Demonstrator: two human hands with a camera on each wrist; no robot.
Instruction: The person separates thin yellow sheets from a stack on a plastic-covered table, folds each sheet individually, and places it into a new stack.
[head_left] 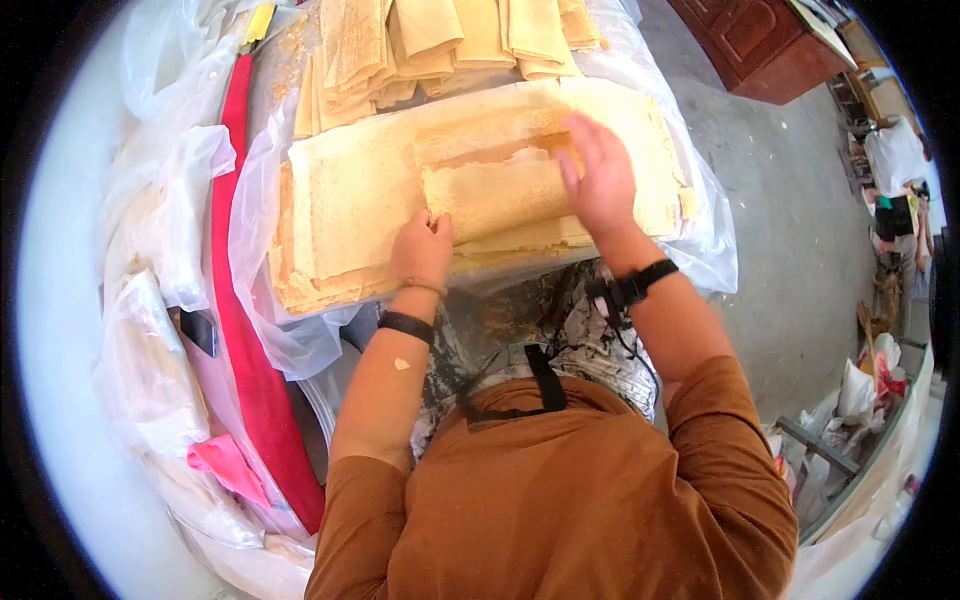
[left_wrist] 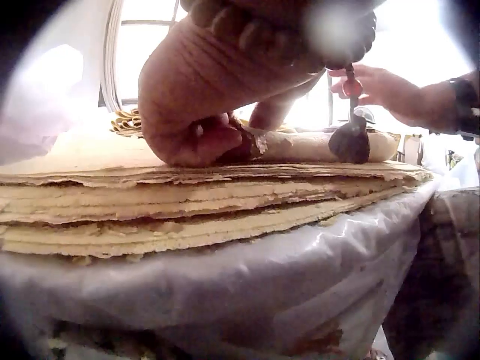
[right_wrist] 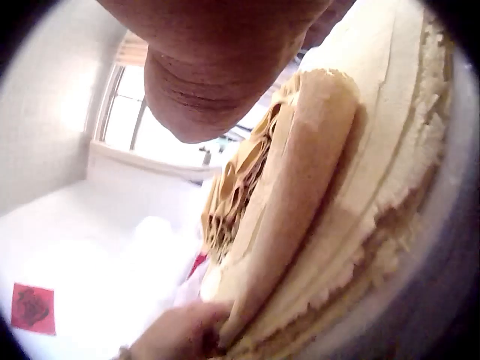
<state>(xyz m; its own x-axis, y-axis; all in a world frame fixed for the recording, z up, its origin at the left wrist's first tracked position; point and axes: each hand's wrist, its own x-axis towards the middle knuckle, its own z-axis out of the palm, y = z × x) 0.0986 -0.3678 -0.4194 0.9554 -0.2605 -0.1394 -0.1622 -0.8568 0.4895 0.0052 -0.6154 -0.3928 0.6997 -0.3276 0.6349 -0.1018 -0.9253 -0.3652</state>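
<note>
1 folded yellow sheet (head_left: pixel 500 195) lies on a stack of flat sheets (head_left: pixel 350 210); the left hand (head_left: pixel 421 250) has its grip pinching the near-left corner, the right hand (head_left: pixel 603 185) raised near the right end, fingers extended. Beyond, folded bundles (head_left: pixel 430 35) sit on the plastic-covered table (head_left: pixel 706 235).

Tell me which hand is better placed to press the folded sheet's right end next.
Probably the right hand: it hovers by that end of the folded sheet, holding nothing. The left hand is occupied, gripping the sheet's left end.
</note>
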